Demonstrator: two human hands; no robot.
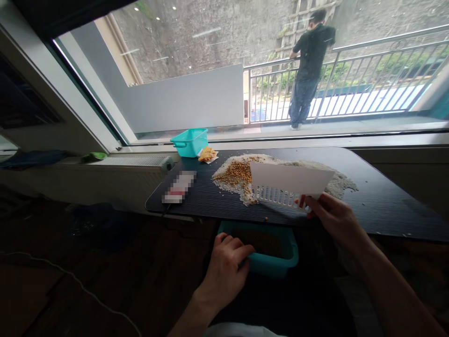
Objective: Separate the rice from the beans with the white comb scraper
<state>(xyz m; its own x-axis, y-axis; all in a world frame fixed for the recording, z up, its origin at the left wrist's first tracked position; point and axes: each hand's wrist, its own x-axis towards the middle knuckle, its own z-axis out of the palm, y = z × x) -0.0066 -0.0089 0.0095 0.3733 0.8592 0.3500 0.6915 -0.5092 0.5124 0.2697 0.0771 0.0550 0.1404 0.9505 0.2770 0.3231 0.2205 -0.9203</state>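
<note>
My right hand (329, 213) pinches the lower right corner of a white slotted panel (291, 180), tilted above the dark table. A row of slots runs along its lower edge. Behind and left of it spreads a pile of white rice-like grains (242, 189), with yellow soybean-like beans (236, 172) heaped on top. A greyish grain patch (342, 182) shows on the panel's right. Just below the table's front edge, my left hand (229, 260) is closed over the near left rim of a teal tub (277, 264). The tub's contents look dark brown and are too dim to name.
On the dark table (382, 206), a smaller teal basket (191, 142) stands at the back left beside a yellow item on white paper (208, 154). A blurred-out phone-like slab (179, 186) lies at the left. A person (312, 65) leans on a railing outside the window.
</note>
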